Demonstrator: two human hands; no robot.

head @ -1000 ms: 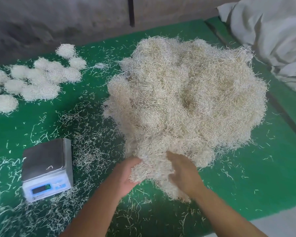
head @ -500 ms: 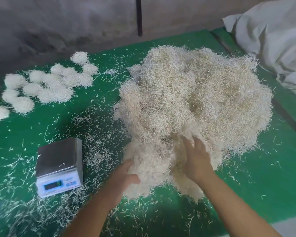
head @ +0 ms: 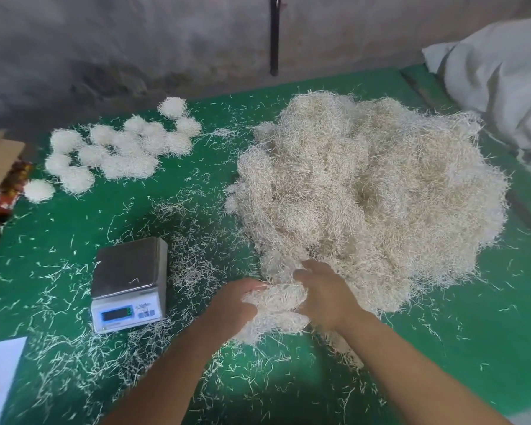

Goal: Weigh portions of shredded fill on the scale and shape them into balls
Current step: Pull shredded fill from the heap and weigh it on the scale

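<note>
At the far-left part of the green-covered counter (head: 442, 348), a cluster of finished white shredded-fill balls (head: 114, 151) lies well apart from the work. Nearer the front edge, the small white digital scale with a bare steel pan (head: 129, 283) stands empty apart from a stray shred or two, loose strands scattered all around it. Just right of the scale, the left hand (head: 236, 305) curls its fingers round a pulled-off tuft of pale shredded fill (head: 273, 302), and the right hand (head: 322, 296) grips the same tuft from its other side, so the portion sits between the two palms at the near edge of the big loose heap of pale shredded fill (head: 371, 191), still trailing into it. The coming move likely turns on this: the scale pan lies to the left of the tuft, on the left hand's side and nearer that hand, so the portion probably travels leftward once torn free of the heap. A crumpled white sack (head: 503, 96) rests at the far-right corner.
</note>
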